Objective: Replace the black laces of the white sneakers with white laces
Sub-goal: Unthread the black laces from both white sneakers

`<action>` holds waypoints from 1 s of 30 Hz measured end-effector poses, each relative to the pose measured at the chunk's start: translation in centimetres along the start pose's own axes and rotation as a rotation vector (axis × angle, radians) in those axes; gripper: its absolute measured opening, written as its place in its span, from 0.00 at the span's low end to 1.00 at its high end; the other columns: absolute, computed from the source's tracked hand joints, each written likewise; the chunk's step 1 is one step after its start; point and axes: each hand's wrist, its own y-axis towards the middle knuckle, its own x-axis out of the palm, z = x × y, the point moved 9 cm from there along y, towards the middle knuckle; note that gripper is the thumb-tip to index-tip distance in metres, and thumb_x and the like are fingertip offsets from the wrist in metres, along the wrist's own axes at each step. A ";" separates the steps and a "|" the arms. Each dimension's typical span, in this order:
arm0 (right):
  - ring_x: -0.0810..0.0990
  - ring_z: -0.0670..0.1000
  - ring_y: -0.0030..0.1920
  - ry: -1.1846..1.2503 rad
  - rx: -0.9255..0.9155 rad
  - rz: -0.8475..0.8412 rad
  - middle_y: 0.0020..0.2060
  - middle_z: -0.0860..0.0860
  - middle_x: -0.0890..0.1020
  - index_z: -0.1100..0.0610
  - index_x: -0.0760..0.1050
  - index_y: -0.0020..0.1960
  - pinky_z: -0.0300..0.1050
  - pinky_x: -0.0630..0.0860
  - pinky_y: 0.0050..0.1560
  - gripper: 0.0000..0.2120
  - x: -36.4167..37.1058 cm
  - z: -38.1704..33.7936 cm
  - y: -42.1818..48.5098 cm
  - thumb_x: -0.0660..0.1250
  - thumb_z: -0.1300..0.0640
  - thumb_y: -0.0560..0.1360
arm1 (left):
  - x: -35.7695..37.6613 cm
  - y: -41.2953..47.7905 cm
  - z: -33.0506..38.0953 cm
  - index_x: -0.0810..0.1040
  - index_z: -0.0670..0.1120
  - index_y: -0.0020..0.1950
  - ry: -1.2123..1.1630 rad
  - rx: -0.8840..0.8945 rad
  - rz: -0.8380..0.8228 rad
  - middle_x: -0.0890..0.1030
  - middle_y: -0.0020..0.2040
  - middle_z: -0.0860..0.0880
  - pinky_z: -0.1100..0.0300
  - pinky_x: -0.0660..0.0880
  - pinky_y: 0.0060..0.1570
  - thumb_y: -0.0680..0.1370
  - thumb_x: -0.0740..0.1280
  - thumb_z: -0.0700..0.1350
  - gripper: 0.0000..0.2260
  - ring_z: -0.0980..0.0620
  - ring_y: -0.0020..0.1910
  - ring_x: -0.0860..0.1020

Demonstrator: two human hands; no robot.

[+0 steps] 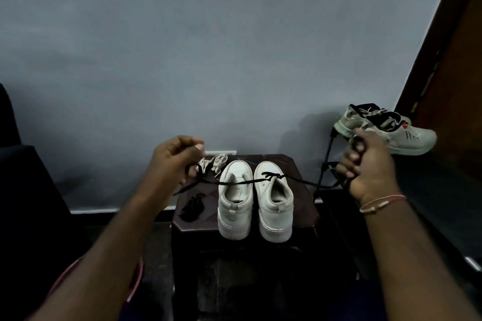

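Pulling a black lace (234, 183) taut, my left hand (177, 161) and right hand (365, 167) each clenched round an end, I risk jerking the sneaker (275, 206) it seems caught on, between my hands, off the surface (300, 206). Counted: two white sneakers, two black laces, the second heaped (191, 210) below my left hand, and one bundle of white laces (212, 163) beside that hand.

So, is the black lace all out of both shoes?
No, a black lace is threaded through the right white sneaker.
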 end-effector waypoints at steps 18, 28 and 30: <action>0.81 0.57 0.51 -1.235 -0.057 -0.292 0.51 0.56 0.82 0.53 0.75 0.53 0.50 0.78 0.51 0.14 5.4 12.1 -0.5 0.67 0.59 0.68 | 16.1 -1.3 -4.9 0.76 0.44 0.55 1.106 0.169 -0.283 0.80 0.53 0.43 0.52 0.73 0.48 0.76 0.63 0.47 0.11 0.42 0.54 0.78; 0.79 0.61 0.55 -1.553 -0.223 -0.256 0.53 0.57 0.82 0.54 0.77 0.54 0.46 0.74 0.50 0.11 5.8 11.4 0.8 0.63 0.55 0.74 | 18.5 -0.9 -5.9 0.74 0.42 0.57 1.343 0.140 -0.258 0.78 0.56 0.42 0.51 0.73 0.49 0.80 0.57 0.39 0.10 0.40 0.56 0.78; 0.79 0.61 0.54 -1.526 -0.251 -0.266 0.52 0.57 0.82 0.54 0.77 0.53 0.47 0.74 0.50 0.10 5.6 11.5 1.0 0.64 0.54 0.73 | 18.3 -0.9 -6.3 0.73 0.41 0.58 1.337 0.094 -0.229 0.78 0.56 0.41 0.52 0.71 0.45 0.80 0.55 0.38 0.11 0.40 0.57 0.77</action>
